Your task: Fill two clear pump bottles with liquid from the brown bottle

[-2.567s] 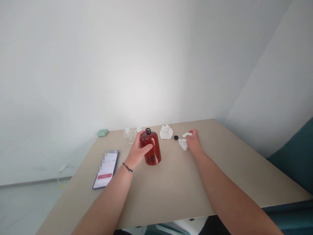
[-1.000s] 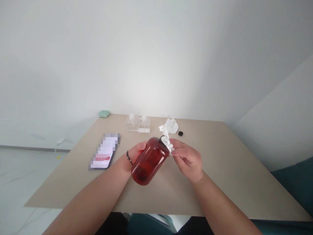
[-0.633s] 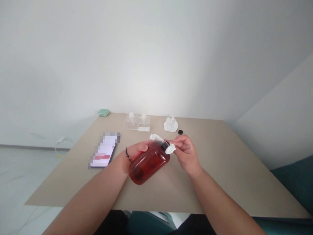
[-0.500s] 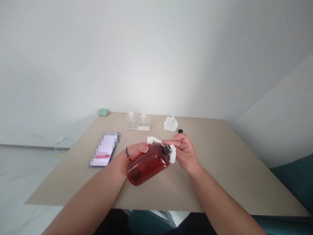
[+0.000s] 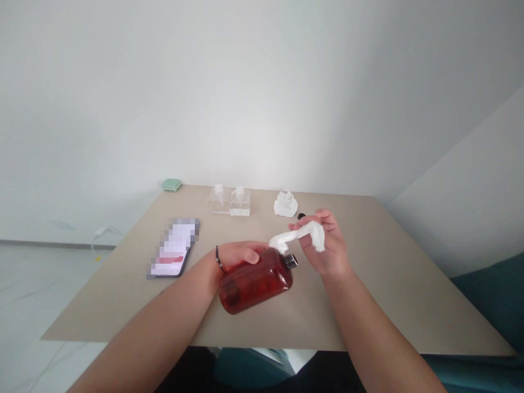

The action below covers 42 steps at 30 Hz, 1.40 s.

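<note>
My left hand (image 5: 241, 255) grips a reddish-brown see-through bottle (image 5: 256, 284), which lies tilted on its side above the table with its uncapped black-threaded neck (image 5: 291, 261) toward the right. My right hand (image 5: 327, 245) holds a twisted white tissue (image 5: 295, 234). One end of the tissue is at the bottle's shoulder, and the other hangs over the right palm. Some fingers of my left hand are hidden behind the bottle. Just beyond my right fingers lies a small black cap (image 5: 302, 216), partly covered by them.
A crumpled white tissue (image 5: 285, 204) lies at the back of the table (image 5: 393, 305). Two clear pump bottles (image 5: 239, 203) stand to its left. A phone (image 5: 174, 248) with a blurred screen lies on the left. A green case (image 5: 171, 185) sits at the back left corner.
My right hand has moved right and a little up, drawing the tissue away from the bottle's neck. The bottle has shifted slightly right and lies more level.
</note>
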Tool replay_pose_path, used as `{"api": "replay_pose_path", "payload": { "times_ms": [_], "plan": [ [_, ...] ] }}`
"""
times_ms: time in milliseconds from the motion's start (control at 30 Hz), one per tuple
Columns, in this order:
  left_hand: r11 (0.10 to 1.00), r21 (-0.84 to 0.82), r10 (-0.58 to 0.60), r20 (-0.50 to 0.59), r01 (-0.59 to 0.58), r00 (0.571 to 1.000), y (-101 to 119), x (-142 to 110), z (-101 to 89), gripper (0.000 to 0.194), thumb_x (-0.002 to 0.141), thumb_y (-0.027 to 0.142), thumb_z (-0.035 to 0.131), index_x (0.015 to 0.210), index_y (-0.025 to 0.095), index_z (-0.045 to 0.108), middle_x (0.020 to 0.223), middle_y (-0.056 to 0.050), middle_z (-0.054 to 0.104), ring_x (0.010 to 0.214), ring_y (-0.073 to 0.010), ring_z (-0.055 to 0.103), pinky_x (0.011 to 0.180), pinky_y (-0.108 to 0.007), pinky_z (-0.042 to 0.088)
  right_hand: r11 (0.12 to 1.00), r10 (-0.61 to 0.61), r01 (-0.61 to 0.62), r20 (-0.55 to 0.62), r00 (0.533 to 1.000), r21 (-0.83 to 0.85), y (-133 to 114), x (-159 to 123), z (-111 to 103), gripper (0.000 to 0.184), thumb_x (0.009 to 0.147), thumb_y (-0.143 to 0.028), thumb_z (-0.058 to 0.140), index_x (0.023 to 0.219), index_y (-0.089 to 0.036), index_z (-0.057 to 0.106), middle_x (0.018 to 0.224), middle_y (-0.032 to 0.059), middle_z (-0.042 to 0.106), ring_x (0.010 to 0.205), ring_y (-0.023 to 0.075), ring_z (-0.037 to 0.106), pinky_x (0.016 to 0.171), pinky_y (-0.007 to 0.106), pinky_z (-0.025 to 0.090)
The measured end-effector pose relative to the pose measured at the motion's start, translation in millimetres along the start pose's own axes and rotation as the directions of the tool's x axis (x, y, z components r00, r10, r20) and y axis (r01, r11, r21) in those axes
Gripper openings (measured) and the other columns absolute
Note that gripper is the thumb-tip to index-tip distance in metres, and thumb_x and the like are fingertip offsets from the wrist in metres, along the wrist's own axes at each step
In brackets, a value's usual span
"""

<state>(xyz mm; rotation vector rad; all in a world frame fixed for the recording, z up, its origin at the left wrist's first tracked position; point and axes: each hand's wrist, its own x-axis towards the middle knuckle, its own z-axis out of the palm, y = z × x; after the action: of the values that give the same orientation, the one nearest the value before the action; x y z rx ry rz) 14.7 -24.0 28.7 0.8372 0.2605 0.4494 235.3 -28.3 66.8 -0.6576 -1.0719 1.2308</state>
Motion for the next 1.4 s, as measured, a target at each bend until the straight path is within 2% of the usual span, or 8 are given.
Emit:
{"api": "replay_pose_path", "payload": {
  "times_ms": [133,267,467,667,867,1100,1233,1400],
  "plan": [
    [0.997,-0.019,0.078,0.038,-0.077,0.996,5.4,4.9,-4.1,0.06,0.066,0.037,0.083,0.118,0.014,0.064,0.115,-0.015,0.07,0.094,-0.0275,0.071,0.076,-0.032,0.057,0.94,-0.093,-0.034,-0.352,0.931,-0.339,-4.3,24.2,-52.2,0.01,0.067,-0.029,0.06,0.075,-0.027,0.054,0.061,-0.0037,0.06,0.054,0.0159,0.054,0.052,0.029,0.041],
    [0.961,0.017,0.275,-0.131,-0.275,0.952,5.1,11.7,-18.4,0.055,0.067,0.036,0.083,0.114,0.014,0.064,0.106,-0.013,0.073,0.085,-0.0247,0.073,0.073,-0.031,0.057,0.479,-0.042,-0.338,-0.405,0.913,-0.81,0.2,34.9,-90.1,0.022,0.076,-0.034,0.045,0.066,-0.022,0.062,0.054,0.0012,0.055,0.054,0.0186,0.049,0.05,0.03,0.032],
    [0.909,0.018,0.401,-0.307,-0.416,0.863,3.9,16.7,-26.4,0.046,0.068,0.036,0.083,0.107,0.016,0.066,0.093,-0.007,0.074,0.078,-0.0203,0.072,0.069,-0.028,0.057,-0.196,0.024,-0.199,-0.207,0.978,-0.96,20.6,50.4,-67.4,0.043,0.09,-0.05,0.047,0.117,-0.023,0.065,0.095,0.0098,0.074,0.093,0.0275,0.066,0.085,0.04,0.039],
    [0.888,0.071,0.449,-0.342,-0.454,0.825,6.7,21.0,-23.5,0.044,0.068,0.031,0.083,0.105,0.018,0.065,0.092,-0.006,0.074,0.077,-0.0189,0.071,0.07,-0.027,0.055,-0.37,0.082,-0.085,-0.124,0.989,-0.925,44.0,64.9,-50.1,0.04,0.09,-0.047,0.05,0.118,-0.022,0.065,0.112,0.0155,0.072,0.108,0.0328,0.062,0.1,0.052,0.026],
    [0.884,0.103,0.462,-0.352,-0.457,0.814,6.0,23.0,-20.0,0.051,0.065,0.031,0.086,0.109,0.018,0.064,0.094,-0.004,0.074,0.078,-0.0172,0.07,0.072,-0.027,0.055,-0.157,-0.002,-0.095,-0.096,0.995,-0.983,44.8,66.1,-55.3,0.023,0.088,-0.03,0.049,0.096,-0.022,0.069,0.101,0.0098,0.072,0.099,0.0267,0.063,0.096,0.048,0.03],
    [0.915,0.163,0.403,-0.281,-0.37,0.871,3.9,22.5,-17.4,0.052,0.068,0.034,0.085,0.113,0.017,0.064,0.102,-0.008,0.074,0.081,-0.0199,0.071,0.07,-0.027,0.054,0.808,-0.205,0.108,-0.104,0.973,-0.579,38.4,43.2,-40.8,0.02,0.076,-0.036,0.066,0.084,-0.024,0.053,0.079,-0.0022,0.061,0.075,0.0167,0.058,0.076,0.033,0.045],
    [0.943,0.156,0.323,-0.225,-0.293,0.919,0.6,21.3,-14.6,0.05,0.071,0.036,0.083,0.113,0.016,0.065,0.106,-0.01,0.073,0.082,-0.0205,0.071,0.069,-0.026,0.054,0.95,-0.163,0.151,-0.022,0.986,-0.274,38.7,26.5,-23.0,0.021,0.081,-0.039,0.069,0.094,-0.026,0.06,0.089,-0.0011,0.07,0.088,0.0174,0.065,0.088,0.036,0.049],
    [0.968,0.096,0.247,-0.185,-0.233,0.951,-1.7,19.3,-10.9,0.049,0.071,0.036,0.083,0.112,0.015,0.066,0.103,-0.01,0.073,0.081,-0.0203,0.071,0.069,-0.026,0.054,0.966,-0.054,0.084,0.128,0.99,-0.244,35.5,14.5,-10.7,0.033,0.087,-0.047,0.066,0.115,-0.03,0.067,0.11,0.0029,0.076,0.108,0.0203,0.067,0.104,0.042,0.045]
  ]
}}
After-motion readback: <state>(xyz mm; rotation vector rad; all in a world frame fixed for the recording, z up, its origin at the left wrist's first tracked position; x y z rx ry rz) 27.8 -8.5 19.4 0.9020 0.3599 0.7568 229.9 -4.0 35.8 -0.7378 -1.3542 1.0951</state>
